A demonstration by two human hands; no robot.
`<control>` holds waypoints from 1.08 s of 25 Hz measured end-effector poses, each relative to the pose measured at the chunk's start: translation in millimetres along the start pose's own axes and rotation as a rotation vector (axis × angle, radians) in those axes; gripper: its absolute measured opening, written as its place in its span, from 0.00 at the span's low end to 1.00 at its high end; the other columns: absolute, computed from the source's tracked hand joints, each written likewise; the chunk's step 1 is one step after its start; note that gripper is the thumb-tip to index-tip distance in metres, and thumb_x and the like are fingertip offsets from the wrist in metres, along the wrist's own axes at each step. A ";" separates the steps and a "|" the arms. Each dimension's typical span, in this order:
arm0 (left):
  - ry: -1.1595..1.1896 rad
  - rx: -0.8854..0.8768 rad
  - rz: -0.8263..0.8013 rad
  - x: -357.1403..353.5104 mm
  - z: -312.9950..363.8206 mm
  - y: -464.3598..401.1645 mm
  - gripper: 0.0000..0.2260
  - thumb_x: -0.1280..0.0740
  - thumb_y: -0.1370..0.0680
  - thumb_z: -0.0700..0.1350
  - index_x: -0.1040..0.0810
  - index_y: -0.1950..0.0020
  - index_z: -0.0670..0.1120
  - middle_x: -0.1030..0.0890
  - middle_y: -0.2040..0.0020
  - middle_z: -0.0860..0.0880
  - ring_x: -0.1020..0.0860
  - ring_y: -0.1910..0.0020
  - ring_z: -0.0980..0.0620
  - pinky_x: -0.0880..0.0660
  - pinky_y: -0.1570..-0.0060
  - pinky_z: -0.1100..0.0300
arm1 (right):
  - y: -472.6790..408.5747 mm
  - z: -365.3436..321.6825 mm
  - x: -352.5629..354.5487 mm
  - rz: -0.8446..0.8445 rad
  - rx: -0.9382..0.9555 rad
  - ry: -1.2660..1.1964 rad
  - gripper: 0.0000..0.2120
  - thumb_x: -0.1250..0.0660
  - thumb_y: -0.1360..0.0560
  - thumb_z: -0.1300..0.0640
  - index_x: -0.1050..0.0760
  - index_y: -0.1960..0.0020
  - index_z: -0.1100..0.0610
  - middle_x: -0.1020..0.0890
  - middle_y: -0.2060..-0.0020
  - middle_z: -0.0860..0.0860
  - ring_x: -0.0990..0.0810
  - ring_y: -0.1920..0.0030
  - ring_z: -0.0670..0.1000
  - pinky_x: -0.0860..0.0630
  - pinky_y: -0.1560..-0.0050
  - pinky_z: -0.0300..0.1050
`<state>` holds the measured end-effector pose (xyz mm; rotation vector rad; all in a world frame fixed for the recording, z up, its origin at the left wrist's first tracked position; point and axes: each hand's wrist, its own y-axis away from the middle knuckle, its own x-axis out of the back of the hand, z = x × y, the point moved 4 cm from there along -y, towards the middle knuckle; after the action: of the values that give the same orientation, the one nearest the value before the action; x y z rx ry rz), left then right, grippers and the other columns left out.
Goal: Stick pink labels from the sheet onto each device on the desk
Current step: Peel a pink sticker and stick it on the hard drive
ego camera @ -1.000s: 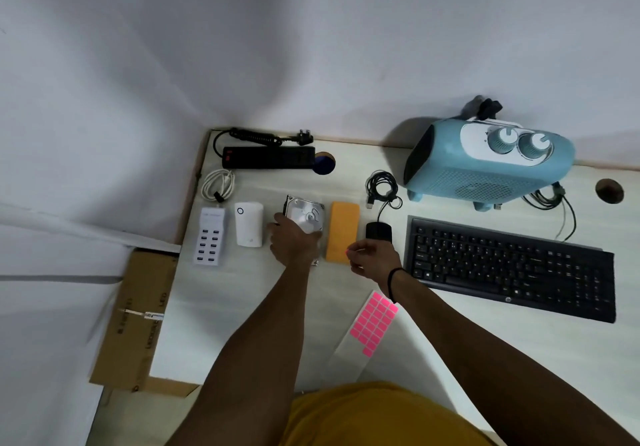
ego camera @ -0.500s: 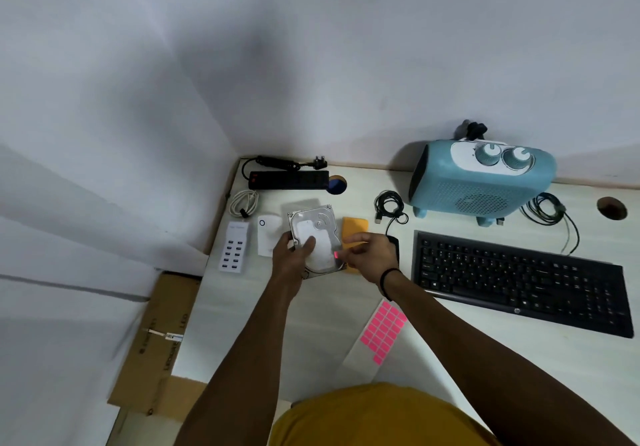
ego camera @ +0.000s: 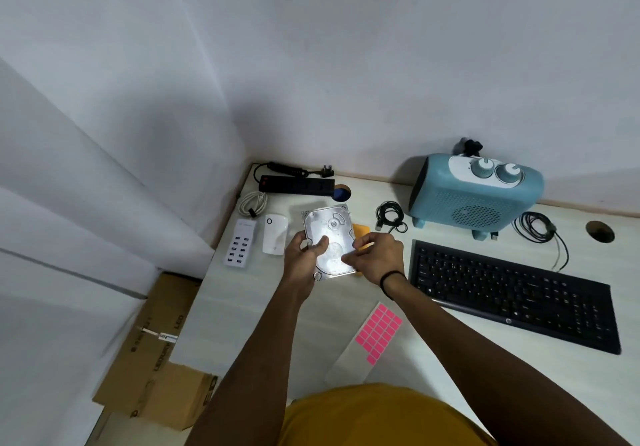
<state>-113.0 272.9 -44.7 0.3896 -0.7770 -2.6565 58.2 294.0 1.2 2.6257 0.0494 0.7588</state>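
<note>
Left hand [ego camera: 304, 255] grips the hard drive [ego camera: 329, 237], raised above the desk [ego camera: 249, 307] near its far left corner. Right hand [ego camera: 377, 255] fingers curl against the drive's face; any label pinched is indiscernible. Label sheet [ego camera: 377, 331] lies near the front edge.

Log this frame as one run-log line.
stage: labelling drive | left hand: grips drive, lifted | right hand: fingertips at drive face | sheet: on desk

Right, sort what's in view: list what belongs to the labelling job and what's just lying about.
Part of the job:
label sheet
hard drive, gripped by left hand, right hand at its edge
white charger
white plug
orange device
keyboard
blue heater
power strip

Lying about:
white cable
black cables
cardboard box
</note>
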 end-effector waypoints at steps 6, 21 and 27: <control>0.071 0.006 -0.068 1.3 8.9 0.9 0.12 0.26 0.23 0.39 0.21 0.40 0.44 0.14 0.44 0.40 0.16 0.45 0.37 0.21 0.45 0.34 | -3.5 -9.1 24.1 0.046 0.009 0.168 0.26 0.17 0.48 0.39 0.20 0.58 0.51 0.19 0.65 0.45 0.22 0.63 0.44 0.30 0.66 0.37; -0.388 -0.085 -0.059 9.0 -5.1 -11.5 0.41 0.14 0.47 0.48 0.26 0.36 0.54 0.15 0.44 0.52 0.16 0.45 0.50 0.16 0.49 0.47 | -19.7 18.6 -5.1 -0.225 -0.105 -0.017 0.09 0.22 0.31 0.57 0.15 0.52 0.58 0.13 0.62 0.53 0.16 0.70 0.46 0.20 0.64 0.36; -0.411 0.052 -0.126 14.4 -3.9 -24.8 0.28 0.27 0.26 0.38 0.32 0.28 0.47 0.20 0.38 0.45 0.18 0.44 0.44 0.17 0.48 0.42 | -33.2 34.0 -23.4 -0.254 -0.248 -0.170 0.14 0.22 0.32 0.66 0.19 0.48 0.67 0.16 0.55 0.61 0.14 0.57 0.58 0.16 0.53 0.52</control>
<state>-130.7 284.9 -64.1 -0.1072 -0.9679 -2.8799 58.5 308.5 -49.8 2.3781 0.2210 0.4244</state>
